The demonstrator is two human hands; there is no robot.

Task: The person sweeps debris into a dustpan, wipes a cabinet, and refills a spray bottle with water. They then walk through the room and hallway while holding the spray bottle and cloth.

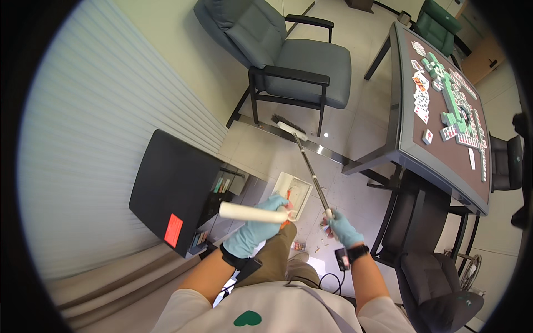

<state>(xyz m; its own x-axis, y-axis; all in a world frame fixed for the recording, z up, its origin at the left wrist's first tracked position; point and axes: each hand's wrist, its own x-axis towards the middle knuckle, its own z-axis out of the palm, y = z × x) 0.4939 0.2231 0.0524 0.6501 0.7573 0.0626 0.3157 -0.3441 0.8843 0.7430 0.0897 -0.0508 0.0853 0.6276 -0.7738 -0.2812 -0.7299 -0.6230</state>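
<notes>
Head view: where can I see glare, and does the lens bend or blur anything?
In the head view, a small glare spot marks the floor beside the grey armchair, and a highlight shines on the metal strip; also there, the fisheye lens seems to bow the mahjong table and leaves black corners, while the broom shows no clear motion blur.

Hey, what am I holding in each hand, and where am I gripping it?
Your right hand grips the broom by the near end of its pole. Your left hand holds a thick white handle, apparently the dustpan's.
</notes>
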